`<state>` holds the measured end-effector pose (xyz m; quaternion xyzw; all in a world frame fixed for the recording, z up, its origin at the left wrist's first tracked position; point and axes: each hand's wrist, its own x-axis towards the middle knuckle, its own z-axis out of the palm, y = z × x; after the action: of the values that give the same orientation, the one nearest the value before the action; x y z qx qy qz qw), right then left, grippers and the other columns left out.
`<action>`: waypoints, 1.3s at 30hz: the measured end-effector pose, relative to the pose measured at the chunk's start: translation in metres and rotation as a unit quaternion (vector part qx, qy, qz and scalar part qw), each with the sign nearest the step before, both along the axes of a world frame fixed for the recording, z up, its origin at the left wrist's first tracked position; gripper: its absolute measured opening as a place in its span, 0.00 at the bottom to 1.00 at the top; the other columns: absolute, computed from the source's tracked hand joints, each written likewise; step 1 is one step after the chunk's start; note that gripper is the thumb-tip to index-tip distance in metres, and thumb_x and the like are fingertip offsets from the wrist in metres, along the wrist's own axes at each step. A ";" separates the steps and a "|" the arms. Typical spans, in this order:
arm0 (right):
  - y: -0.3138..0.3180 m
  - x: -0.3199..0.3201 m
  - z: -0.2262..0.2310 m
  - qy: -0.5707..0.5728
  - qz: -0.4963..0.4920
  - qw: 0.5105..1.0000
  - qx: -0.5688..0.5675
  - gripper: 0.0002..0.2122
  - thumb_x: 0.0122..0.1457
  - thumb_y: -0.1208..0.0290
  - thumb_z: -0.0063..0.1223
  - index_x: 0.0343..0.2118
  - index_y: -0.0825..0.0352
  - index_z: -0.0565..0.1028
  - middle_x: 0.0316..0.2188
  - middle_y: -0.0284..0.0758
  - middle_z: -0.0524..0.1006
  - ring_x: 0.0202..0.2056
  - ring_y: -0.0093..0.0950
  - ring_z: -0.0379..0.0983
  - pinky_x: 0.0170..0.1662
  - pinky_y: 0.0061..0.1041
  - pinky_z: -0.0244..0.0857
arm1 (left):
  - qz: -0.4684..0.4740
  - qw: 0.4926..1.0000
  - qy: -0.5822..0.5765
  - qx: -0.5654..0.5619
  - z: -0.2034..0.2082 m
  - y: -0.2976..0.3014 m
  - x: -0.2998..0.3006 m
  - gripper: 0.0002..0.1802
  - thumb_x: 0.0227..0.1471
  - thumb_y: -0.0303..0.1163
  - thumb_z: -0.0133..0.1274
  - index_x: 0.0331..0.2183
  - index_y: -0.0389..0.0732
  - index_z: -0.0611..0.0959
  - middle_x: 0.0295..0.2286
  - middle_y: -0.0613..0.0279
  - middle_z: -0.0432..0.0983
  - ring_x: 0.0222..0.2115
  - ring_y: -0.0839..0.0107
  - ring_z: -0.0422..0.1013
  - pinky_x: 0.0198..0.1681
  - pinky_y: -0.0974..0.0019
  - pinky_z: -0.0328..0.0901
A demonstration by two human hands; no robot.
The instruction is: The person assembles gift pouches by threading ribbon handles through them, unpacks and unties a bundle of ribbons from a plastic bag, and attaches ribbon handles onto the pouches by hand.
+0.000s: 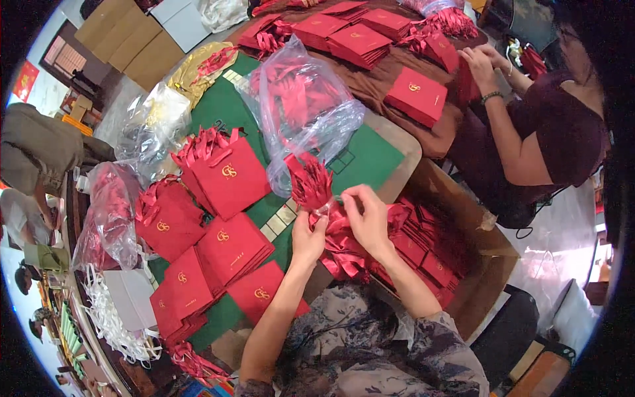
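Head view: left hand [309, 239] pinching the gathered neck of a shiny red satin ribbon bundle [311, 182], right hand [368, 215] curled just beside it, grip indeterminable. Bundle held above a green tabletop [374, 159], between stacked flat red paper bags [235, 246] and an open brown cardboard box [481, 248].

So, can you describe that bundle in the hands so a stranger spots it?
Find the green tabletop and the big clear plastic bag on it. Just below that bag, the left hand and right hand meet at a red ribbon bundle. Unlike the flat red paper bags to its left, it's a frilly tuft, pinched at the neck.
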<state>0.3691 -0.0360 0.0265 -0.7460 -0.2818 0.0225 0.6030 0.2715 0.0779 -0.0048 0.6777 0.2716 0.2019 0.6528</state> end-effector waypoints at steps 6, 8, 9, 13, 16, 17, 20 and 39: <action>-0.002 0.019 -0.015 0.109 -0.040 0.993 -0.016 0.06 0.65 0.73 0.50 0.36 0.71 0.73 0.26 0.32 0.77 0.27 0.20 0.75 0.33 0.21 0.70 | -0.046 0.997 -0.047 -0.050 0.002 0.003 -0.001 0.27 0.55 0.17 0.50 0.57 0.35 0.70 0.51 0.61 0.73 0.50 0.71 0.69 0.57 0.66 0.61; -0.003 0.025 -0.022 0.119 -0.030 0.992 0.013 0.06 0.65 0.72 0.50 0.36 0.70 0.73 0.26 0.31 0.77 0.27 0.20 0.75 0.33 0.22 0.70 | -0.049 0.994 -0.025 -0.090 0.003 0.003 -0.002 0.27 0.55 0.16 0.50 0.57 0.36 0.69 0.51 0.60 0.73 0.51 0.71 0.69 0.57 0.65 0.60; -0.001 0.028 -0.021 0.110 -0.023 0.994 -0.014 0.06 0.65 0.72 0.50 0.35 0.70 0.73 0.25 0.32 0.76 0.26 0.20 0.75 0.33 0.21 0.69 | -0.047 0.995 -0.026 -0.089 0.003 0.003 -0.002 0.27 0.55 0.16 0.50 0.57 0.36 0.69 0.51 0.60 0.73 0.51 0.71 0.69 0.57 0.65 0.60; 0.007 0.039 -0.018 -0.017 -0.017 0.995 -0.102 0.06 0.61 0.72 0.53 0.34 0.70 0.75 0.25 0.40 0.78 0.27 0.33 0.77 0.33 0.30 0.70 | -0.051 0.994 -0.041 -0.083 0.005 0.003 -0.002 0.28 0.54 0.16 0.51 0.57 0.36 0.69 0.51 0.60 0.73 0.50 0.71 0.69 0.57 0.65 0.61; 0.017 0.043 -0.010 -0.102 -0.010 0.976 -0.193 0.06 0.57 0.71 0.55 0.33 0.68 0.77 0.28 0.44 0.79 0.30 0.43 0.77 0.35 0.37 0.70 | -0.054 0.991 -0.050 -0.115 0.008 0.006 -0.003 0.27 0.54 0.17 0.52 0.56 0.36 0.70 0.49 0.61 0.75 0.48 0.72 0.71 0.55 0.66 0.63; 0.022 0.044 -0.005 -0.109 -0.006 0.965 -0.238 0.07 0.55 0.71 0.56 0.34 0.68 0.78 0.29 0.45 0.79 0.32 0.48 0.76 0.36 0.39 0.69 | -0.060 0.990 -0.037 -0.123 0.009 0.007 -0.003 0.26 0.53 0.17 0.53 0.55 0.36 0.72 0.49 0.61 0.75 0.49 0.71 0.70 0.55 0.65 0.62; 0.029 0.059 -0.015 -0.177 0.022 0.960 -0.216 0.06 0.54 0.71 0.52 0.32 0.67 0.77 0.30 0.47 0.78 0.35 0.51 0.75 0.36 0.48 0.67 | -0.073 0.991 -0.034 -0.109 0.016 0.003 0.001 0.26 0.50 0.17 0.54 0.53 0.36 0.74 0.48 0.60 0.76 0.49 0.69 0.70 0.56 0.65 0.61; -0.029 -0.001 0.026 -0.111 0.105 0.978 -0.139 0.17 0.59 0.65 0.58 0.47 0.71 0.73 0.39 0.46 0.77 0.41 0.45 0.74 0.46 0.38 0.67 | -0.117 0.957 0.026 -0.262 0.032 0.021 0.020 0.20 0.47 0.24 0.52 0.45 0.34 0.80 0.35 0.61 0.81 0.38 0.71 0.75 0.44 0.69 0.67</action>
<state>0.3679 -0.0646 0.0521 -0.7868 -0.4179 0.0421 0.4524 0.2916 0.0987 0.0274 0.5147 0.2508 0.0278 0.8194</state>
